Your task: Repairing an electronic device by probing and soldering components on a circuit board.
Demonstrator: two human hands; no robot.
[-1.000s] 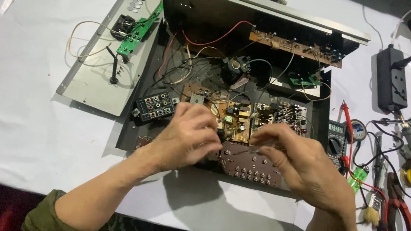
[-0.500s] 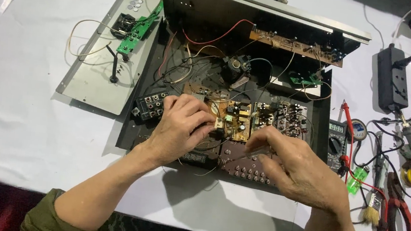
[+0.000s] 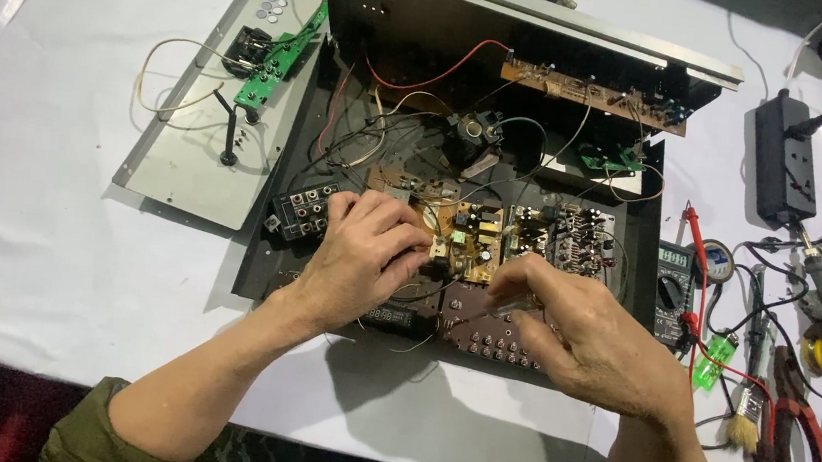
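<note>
On the white worktop [image 3: 40, 225], a grey metal panel [image 3: 186, 169] lies left of the open black metal chassis [image 3: 371, 16]. Inside it, the left hand [image 3: 363, 257] curls loosely over the brown circuit board [image 3: 475, 242]; the right hand [image 3: 586, 338] pinches narrow at the dark front board [image 3: 491, 339]. A red-leaded multimeter [image 3: 672, 286] sits right.

an opened black metal chassis [image 3: 274, 248] lies flat on the white table, its lid off and its inside showing. a brown circuit board [image 3: 475, 239] sits at the middle of it, crowded with small parts, with red, black and white wires looping behind it. along the near edge runs a dark front board [image 3: 481, 333] with rows of small round buttons and a little display; it seems tilted slightly upward, though fingers hide much of it.
</note>
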